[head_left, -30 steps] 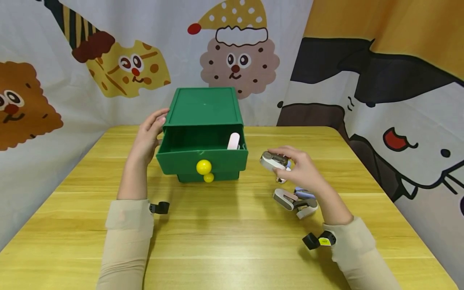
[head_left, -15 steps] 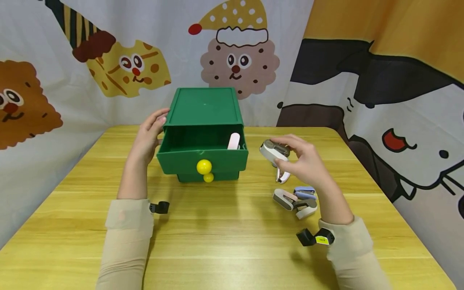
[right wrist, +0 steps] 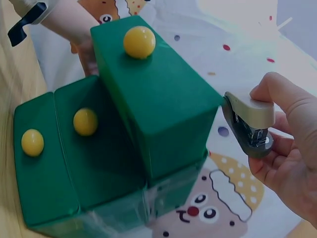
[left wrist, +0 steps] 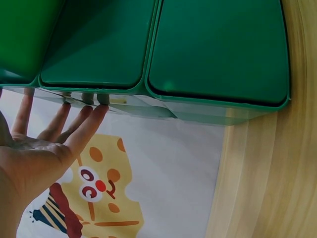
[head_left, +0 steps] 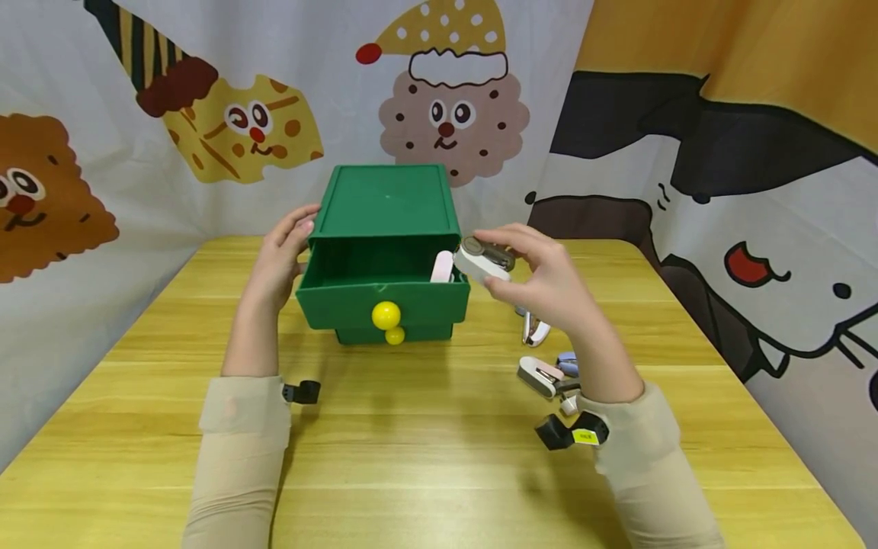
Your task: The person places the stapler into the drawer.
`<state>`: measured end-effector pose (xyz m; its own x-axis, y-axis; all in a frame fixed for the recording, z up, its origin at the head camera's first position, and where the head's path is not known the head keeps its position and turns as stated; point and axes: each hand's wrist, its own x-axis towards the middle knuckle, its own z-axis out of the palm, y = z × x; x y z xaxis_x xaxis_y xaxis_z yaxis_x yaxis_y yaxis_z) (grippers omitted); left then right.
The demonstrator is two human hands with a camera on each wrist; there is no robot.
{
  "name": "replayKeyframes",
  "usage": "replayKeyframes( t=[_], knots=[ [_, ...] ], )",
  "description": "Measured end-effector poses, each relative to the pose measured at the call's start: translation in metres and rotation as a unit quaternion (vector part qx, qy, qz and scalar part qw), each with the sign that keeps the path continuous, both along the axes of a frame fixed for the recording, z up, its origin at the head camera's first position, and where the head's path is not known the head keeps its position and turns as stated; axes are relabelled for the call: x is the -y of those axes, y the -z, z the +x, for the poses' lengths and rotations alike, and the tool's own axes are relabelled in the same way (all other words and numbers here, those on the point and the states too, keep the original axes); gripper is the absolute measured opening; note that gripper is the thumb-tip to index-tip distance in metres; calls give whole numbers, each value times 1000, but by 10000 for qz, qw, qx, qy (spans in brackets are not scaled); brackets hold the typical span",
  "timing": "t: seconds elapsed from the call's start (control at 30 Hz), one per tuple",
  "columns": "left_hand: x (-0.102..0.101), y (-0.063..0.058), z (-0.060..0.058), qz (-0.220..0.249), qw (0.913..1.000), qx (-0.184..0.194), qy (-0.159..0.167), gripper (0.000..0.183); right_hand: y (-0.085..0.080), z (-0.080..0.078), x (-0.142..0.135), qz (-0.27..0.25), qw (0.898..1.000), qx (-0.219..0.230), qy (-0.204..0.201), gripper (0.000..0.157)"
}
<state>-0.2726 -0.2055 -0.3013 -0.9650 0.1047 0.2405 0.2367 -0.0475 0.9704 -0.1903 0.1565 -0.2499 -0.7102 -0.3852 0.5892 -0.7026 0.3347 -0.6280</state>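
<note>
A white-and-grey stapler [head_left: 480, 264] is pinched between the thumb and fingers of the right hand [head_left: 549, 276] and held up by the right edge of the pulled-out top drawer [head_left: 350, 305]; a pale pink object [head_left: 442, 267] is contained in that drawer; the left side of the green cabinet [head_left: 387, 200] is touched by the spread fingers of the left hand [head_left: 276, 258]; a white-and-pink stapler [head_left: 536, 375] and a blue stapler [head_left: 568, 363] are seen on the wooden table [head_left: 411, 457]
</note>
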Motion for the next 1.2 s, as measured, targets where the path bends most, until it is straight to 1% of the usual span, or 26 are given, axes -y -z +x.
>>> replayKeyframes(
  t=[0.17,0.33,0.47,0.7,0.83,0.93,1.03,1.2],
  knots=[
    [0,0,0,47,10000,7,24,47,-10,-3,17,77,9999,-11,-125,49],
    [0,-1,0,69,10000,12,32,48,-14,-9,32,296,9994,4,-189,49],
    [0,-1,1,57,10000,35,20,49,-14,-17,42,413,9987,104,-280,48],
    [-1,-1,1,77,10000,54,22,49,-13,-27,60,420,9966,146,-693,46],
    [0,-1,2,55,10000,51,1,49,-12,-30,69,568,9951,208,-778,45],
    [0,-1,2,44,10000,44,-3,49,-12,-32,74,646,9937,226,-887,43],
    [0,-1,2,35,10000,41,6,49,-11,-32,77,605,9931,191,-988,43],
    [-1,-2,2,34,10000,53,26,49,-7,-30,75,460,9943,188,-945,44]
  ],
)
